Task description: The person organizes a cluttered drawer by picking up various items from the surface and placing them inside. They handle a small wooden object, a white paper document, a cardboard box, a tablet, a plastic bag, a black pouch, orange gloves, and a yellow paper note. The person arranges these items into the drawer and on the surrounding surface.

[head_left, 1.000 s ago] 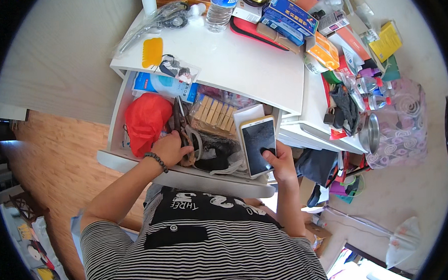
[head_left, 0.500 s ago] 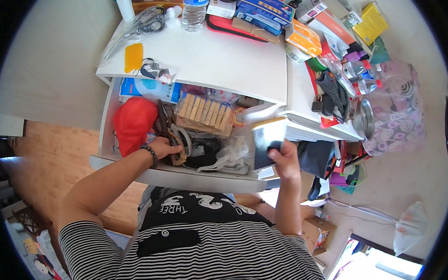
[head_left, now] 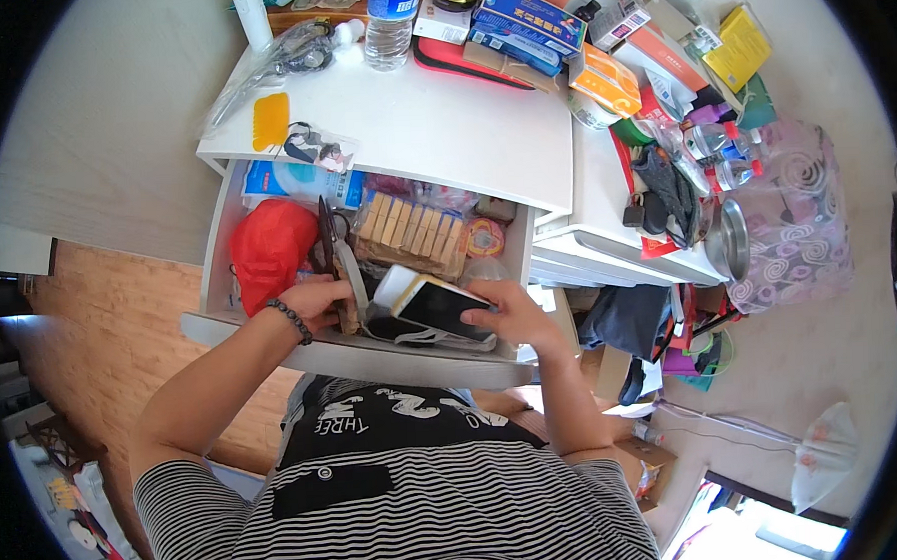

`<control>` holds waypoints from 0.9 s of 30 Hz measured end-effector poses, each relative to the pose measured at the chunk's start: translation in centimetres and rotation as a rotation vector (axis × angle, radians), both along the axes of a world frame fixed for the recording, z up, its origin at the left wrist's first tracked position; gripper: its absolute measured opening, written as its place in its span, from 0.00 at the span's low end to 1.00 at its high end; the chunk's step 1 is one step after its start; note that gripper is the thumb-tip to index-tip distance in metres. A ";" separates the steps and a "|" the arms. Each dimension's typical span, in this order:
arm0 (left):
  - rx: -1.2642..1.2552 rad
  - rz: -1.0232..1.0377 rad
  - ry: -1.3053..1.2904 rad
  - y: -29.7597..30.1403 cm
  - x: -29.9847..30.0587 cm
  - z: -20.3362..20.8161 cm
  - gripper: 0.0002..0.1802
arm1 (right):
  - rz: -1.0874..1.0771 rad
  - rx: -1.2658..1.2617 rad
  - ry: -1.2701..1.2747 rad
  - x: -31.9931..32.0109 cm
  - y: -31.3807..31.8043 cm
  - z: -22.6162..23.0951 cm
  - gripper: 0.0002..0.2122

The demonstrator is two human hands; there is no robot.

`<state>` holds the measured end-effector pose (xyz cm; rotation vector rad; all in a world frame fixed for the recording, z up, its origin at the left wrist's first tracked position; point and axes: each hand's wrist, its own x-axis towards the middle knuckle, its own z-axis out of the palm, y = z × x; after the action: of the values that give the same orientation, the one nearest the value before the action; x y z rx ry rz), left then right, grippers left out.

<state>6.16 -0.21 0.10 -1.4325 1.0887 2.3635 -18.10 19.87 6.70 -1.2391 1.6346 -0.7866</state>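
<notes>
One white cabinet [head_left: 442,120] is filling the middle of the view, and its drawer [head_left: 442,370] is standing pulled out toward the person. A red bag [head_left: 272,248] is taking up the drawer's left side, while a pack of pegs [head_left: 411,227] is lying farther back, behind the phone. Both hands are working low over the near part of the drawer, one on each side of the middle.

The right hand [head_left: 520,315] is gripping the phone [head_left: 440,312] by its right end, fingers closed round the edge and thumb pressing on the dark screen. The phone is lying to the left of that grip, its long axis running slantwise — far end up and left, near end down and right — so that the far end is pointing toward the left hand [head_left: 316,298]. A white slab [head_left: 397,284] is jutting out past that far end.

The left hand is staying outside the phone's reach, with a grey strip [head_left: 351,269] rising between the two. Its fingers are bending in beside a brown piece [head_left: 349,314]; whether they are grasping it, I am not managing to make out. Smallest of all, dark beads [head_left: 292,319] are circling the left wrist.
</notes>
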 end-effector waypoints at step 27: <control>-0.737 -0.241 0.300 -0.5 7.1 5.6 0.13 | 0.215 -0.176 1.020 2.6 -8.6 -4.7 0.42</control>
<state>13.30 -0.67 5.69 -1.0151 2.2344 2.1310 -15.52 11.26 2.02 -2.1025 2.1639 -0.1198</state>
